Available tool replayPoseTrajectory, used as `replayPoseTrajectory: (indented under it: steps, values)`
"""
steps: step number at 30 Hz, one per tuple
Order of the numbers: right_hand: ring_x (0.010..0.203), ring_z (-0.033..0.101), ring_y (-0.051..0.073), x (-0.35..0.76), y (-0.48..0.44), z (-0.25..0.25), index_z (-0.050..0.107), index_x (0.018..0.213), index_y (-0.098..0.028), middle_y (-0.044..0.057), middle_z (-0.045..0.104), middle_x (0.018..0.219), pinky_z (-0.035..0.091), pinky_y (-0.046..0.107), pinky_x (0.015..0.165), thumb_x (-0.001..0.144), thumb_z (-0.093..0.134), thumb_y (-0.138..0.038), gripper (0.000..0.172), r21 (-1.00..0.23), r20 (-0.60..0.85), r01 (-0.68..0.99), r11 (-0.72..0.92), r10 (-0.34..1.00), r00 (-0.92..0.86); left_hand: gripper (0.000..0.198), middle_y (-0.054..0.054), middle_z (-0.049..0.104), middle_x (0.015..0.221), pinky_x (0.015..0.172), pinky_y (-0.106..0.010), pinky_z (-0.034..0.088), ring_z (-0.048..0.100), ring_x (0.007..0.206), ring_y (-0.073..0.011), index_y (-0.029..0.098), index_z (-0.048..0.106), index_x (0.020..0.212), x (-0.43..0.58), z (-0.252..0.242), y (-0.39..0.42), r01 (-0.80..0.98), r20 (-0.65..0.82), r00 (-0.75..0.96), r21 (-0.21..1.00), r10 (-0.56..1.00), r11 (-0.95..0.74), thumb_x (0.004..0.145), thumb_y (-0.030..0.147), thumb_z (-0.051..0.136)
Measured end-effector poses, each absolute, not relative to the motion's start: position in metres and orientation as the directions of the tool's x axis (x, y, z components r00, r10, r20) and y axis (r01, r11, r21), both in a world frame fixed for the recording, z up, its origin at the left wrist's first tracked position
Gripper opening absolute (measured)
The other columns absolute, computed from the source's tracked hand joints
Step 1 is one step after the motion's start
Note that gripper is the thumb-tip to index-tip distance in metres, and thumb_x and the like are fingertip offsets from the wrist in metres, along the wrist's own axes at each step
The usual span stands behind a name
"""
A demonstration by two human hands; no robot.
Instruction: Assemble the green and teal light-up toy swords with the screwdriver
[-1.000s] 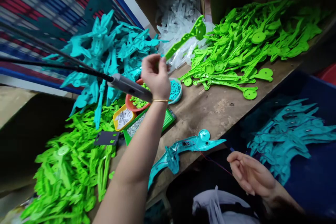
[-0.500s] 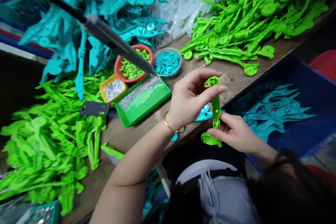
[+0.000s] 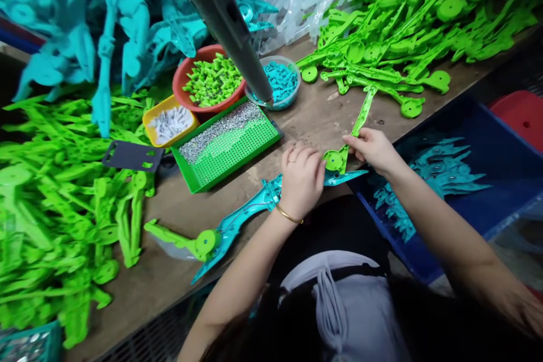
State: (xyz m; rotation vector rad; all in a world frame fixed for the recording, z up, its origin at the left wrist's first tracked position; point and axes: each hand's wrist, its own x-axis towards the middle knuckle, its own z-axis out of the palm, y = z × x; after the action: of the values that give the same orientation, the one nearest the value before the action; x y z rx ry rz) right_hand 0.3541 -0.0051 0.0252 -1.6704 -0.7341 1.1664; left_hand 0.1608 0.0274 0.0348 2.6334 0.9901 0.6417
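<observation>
A long turquoise plastic part (image 3: 244, 212) lies slantwise along the table's front edge. A green plastic arm with a round end (image 3: 205, 244) rests over its left part. My left hand (image 3: 302, 178) is curled over the turquoise part's middle, fingers bent, its fingertips beside another green plastic arm (image 3: 360, 119). That arm's round end sits at the turquoise part's right portion, its narrow end pointing away from me. My right hand (image 3: 373, 150) pinches this arm near its middle between thumb and fingers. A grey electric screwdriver (image 3: 237, 34) hangs above the table, its tip near the small containers.
A perforated green tray (image 3: 220, 161) holds small screws. Behind it stand a red bowl (image 3: 178, 87), a yellow tray (image 3: 148, 121) and a clear tub (image 3: 292, 103) of small parts. Green parts (image 3: 55, 226) heap left and back right. A blue bin (image 3: 500, 186) stands right.
Both hands held the green arm raised and upright. It is now down at the turquoise part; my left hand has moved onto that part, while my right hand keeps the arm.
</observation>
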Motion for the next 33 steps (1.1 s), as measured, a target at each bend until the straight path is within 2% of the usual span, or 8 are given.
replayPoseTrajectory:
  steps: [6,12,16,19,22,26,29,33]
  values:
    - [0.04,0.04,0.006,0.354,-0.004,0.015,0.052,0.069,-0.018,-0.001,0.059,0.057,0.028,0.022,0.042,0.081,0.063,-0.052,0.038,-0.841,-0.416,0.216,-0.496,0.848,0.328,0.037,-0.014,0.066,0.123,0.114,-0.058,0.02,0.055,0.12,-0.0295,0.015,0.06,0.121,0.17,0.024,0.012,0.57,0.247,0.712,0.344,0.657,-0.746,0.093,0.036,0.052]
    - [0.059,0.05,0.014,0.367,-0.03,0.036,0.056,0.069,-0.019,0.003,0.061,0.063,0.031,0.026,0.055,0.085,0.053,-0.058,0.042,-0.495,-0.284,0.693,-0.524,0.851,0.441,0.032,-0.01,0.072,0.109,0.114,-0.062,0.02,0.059,0.114,-0.0293,0.018,0.063,0.117,0.176,0.016,0.015,0.601,0.136,0.706,0.404,0.695,-0.689,0.092,0.036,0.054]
    - [0.048,0.047,0.009,0.374,-0.081,0.07,0.058,0.068,-0.018,0.001,0.057,0.059,0.032,0.023,0.047,0.091,0.045,-0.056,0.046,-0.677,-0.504,0.526,-0.514,0.845,0.177,0.029,-0.011,0.069,0.117,0.114,-0.065,0.016,0.055,0.12,-0.0316,0.019,0.065,0.114,0.171,0.03,0.016,0.595,0.163,0.686,0.436,0.709,-0.676,0.091,0.035,0.055]
    - [0.049,0.056,0.009,0.359,-0.113,0.093,0.065,0.097,-0.019,0.002,0.064,0.073,0.042,0.021,0.044,0.094,0.043,-0.05,0.038,-0.871,-0.491,0.09,-0.484,0.844,-0.214,0.032,-0.011,0.066,0.124,0.118,-0.06,0.013,0.05,0.128,-0.0298,0.02,0.065,0.113,0.17,0.055,0.004,0.419,0.251,0.664,0.655,0.704,-0.629,0.095,0.04,0.048]
    - [0.06,0.066,0.013,0.332,-0.119,0.106,0.048,0.134,-0.034,0.002,0.069,0.089,0.052,0.025,0.05,0.098,0.037,-0.038,0.038,-0.948,-0.163,-0.24,-0.209,0.966,-0.199,0.056,-0.011,0.064,0.128,0.111,-0.047,0.038,0.056,0.123,-0.025,0.021,0.059,0.125,0.179,0.076,-0.019,-0.02,0.092,0.793,0.992,0.602,-0.125,0.095,0.06,0.031]
    - [0.093,0.069,0.017,0.315,-0.101,0.105,0.016,0.148,-0.049,-0.003,0.072,0.101,0.052,0.046,0.095,0.096,0.042,-0.02,0.065,-0.964,0.263,0.108,0.245,0.941,0.214,0.079,-0.015,0.061,0.128,0.086,-0.038,0.055,0.062,0.114,-0.027,0.02,0.053,0.131,0.196,0.083,-0.043,-0.19,-0.229,0.857,0.693,0.461,0.696,0.085,0.078,0.024]
    - [0.105,0.066,0.019,0.322,-0.087,0.096,0.044,0.138,-0.036,0.0,0.072,0.107,0.03,0.053,0.115,0.095,0.046,-0.018,0.047,-0.873,0.395,0.405,0.271,0.88,0.262,0.072,-0.011,0.065,0.116,0.064,-0.028,0.054,0.066,0.088,-0.0209,0.023,0.055,0.129,0.198,0.083,-0.042,-0.158,-0.291,0.85,0.653,0.438,0.74,0.075,0.07,0.062]
    - [0.101,0.064,0.017,0.337,-0.077,0.08,0.068,0.105,-0.027,0.002,0.07,0.103,0.046,0.041,0.101,0.092,0.055,-0.021,0.02,-0.921,0.3,0.345,0.179,0.892,0.339,0.033,-0.003,0.07,0.085,0.07,-0.023,0.048,0.061,0.074,-0.0113,0.017,0.072,0.091,0.191,0.082,-0.022,-0.096,-0.323,0.718,0.832,0.617,0.546,0.071,0.041,0.08]
